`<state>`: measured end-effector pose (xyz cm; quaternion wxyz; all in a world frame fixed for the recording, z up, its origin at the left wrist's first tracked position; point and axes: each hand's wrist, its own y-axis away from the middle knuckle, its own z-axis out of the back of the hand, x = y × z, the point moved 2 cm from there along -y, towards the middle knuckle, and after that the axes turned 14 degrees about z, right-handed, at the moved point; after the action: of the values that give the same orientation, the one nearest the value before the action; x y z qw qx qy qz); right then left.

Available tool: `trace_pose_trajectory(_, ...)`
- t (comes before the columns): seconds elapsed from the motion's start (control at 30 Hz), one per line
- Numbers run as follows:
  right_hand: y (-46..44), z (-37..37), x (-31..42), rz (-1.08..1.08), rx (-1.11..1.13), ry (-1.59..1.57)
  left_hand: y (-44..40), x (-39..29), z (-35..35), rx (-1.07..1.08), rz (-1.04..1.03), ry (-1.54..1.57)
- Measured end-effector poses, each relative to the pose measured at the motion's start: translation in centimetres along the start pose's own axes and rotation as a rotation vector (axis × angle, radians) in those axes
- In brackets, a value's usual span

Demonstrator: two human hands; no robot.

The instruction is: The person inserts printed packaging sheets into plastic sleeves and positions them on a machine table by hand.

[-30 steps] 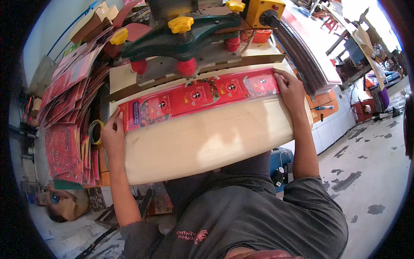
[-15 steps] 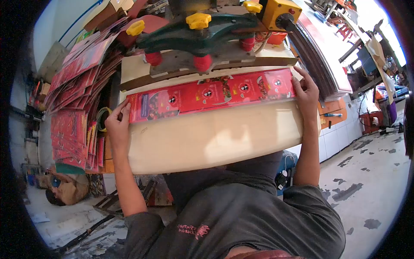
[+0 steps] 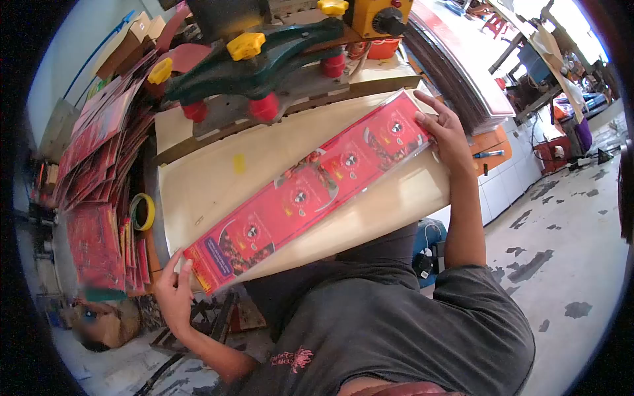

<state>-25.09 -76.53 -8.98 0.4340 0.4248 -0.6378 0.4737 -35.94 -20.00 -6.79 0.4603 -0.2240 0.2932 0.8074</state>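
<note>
A long red printed strip (image 3: pixel 300 195) in clear plastic lies slantwise over a cream board (image 3: pixel 231 165), its right end higher and its left end near the board's front edge. My right hand (image 3: pixel 444 132) grips the upper right end between thumb and fingers. At the lower left end is my left hand (image 3: pixel 176 290), its fingers apart, thumb near the strip's corner; whether it touches the strip is unclear. Beyond the board stands a dark green press (image 3: pixel 257 72) with yellow knobs and red feet.
Stacked red printed sheets (image 3: pixel 96 237) fill the left side, beside a yellow tape roll (image 3: pixel 142 211). A yellow control box (image 3: pixel 380 20) sits at the back. At the right are a tall stack of boards (image 3: pixel 462 66) and a blue pen-like item (image 3: pixel 489 154).
The strip has swung from nearly level along the press side to a slant, its left end pulled toward me. My left hand moved down with that end and its fingers have spread.
</note>
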Motion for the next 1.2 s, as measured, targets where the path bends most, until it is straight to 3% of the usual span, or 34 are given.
trace_pose_trajectory(0.17, 2.2, -2.8, 0.2, -0.040, 0.051, -0.001, 0.7, 1.1, 1.5, -0.300, -0.137, 0.063)
trace_pose_trajectory(0.23, 3.4, -4.0, 0.8, -0.033, 0.144, 0.166, 0.5, -0.1, 0.4, -0.328, -0.236, 0.107)
trace_pose_trajectory(0.3, 5.2, -6.3, 2.1, -0.030, 0.163, 0.213, 1.5, -3.9, -1.4, -0.250, -0.531, 0.031)
trace_pose_trajectory(0.43, 7.4, -9.6, 3.8, -0.032, 0.239, 0.156, 3.2, -10.6, -5.4, 0.041, -0.693, 0.040)
trace_pose_trajectory(0.57, 8.7, -11.7, 4.8, 0.013, 0.302, 0.242, 3.5, -15.1, -8.6, 0.083, -0.873, 0.079)
trace_pose_trajectory(0.77, 9.3, -12.7, 5.5, 0.035, 0.300, 0.235, 3.1, -19.2, -10.9, 0.054, -0.996, 0.075)
trace_pose_trajectory(1.1, 9.0, -13.0, 5.2, 0.070, 0.339, 0.288, 2.8, -19.7, -11.2, 0.039, -0.964, 0.026)
trace_pose_trajectory(1.2, 9.0, -13.4, 4.9, 0.088, 0.346, 0.288, 3.0, -19.7, -11.6, -0.072, -0.992, 0.007)
